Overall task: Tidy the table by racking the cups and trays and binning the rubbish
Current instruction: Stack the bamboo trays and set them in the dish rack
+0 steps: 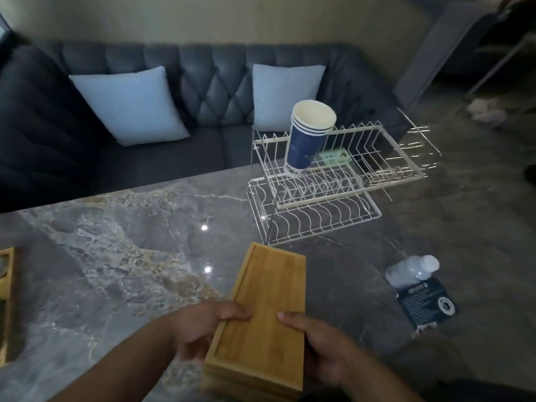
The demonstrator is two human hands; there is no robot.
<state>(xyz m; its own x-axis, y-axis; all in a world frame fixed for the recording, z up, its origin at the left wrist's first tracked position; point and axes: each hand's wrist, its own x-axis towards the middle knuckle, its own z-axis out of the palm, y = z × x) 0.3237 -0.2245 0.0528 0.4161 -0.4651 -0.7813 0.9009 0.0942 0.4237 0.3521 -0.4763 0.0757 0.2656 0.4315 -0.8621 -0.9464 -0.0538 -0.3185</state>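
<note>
A bamboo tray (266, 303) is held lengthwise above the near part of the marble table (130, 250); it looks like a stack of two or more. My left hand (200, 329) grips its left edge and my right hand (316, 343) grips its right edge. A white wire dish rack (327, 204) with two tiers stands at the far right of the table. A stack of blue paper cups (304, 140) leans in the rack's upper tier. A small green item (335, 156) lies in that tier behind the cups.
A clear plastic bottle (412, 271) lies on its side at the right, beside a dark printed card (427, 304). Another bamboo piece (8, 300) shows at the left edge. A grey sofa (203, 82) with two pale cushions runs behind the table.
</note>
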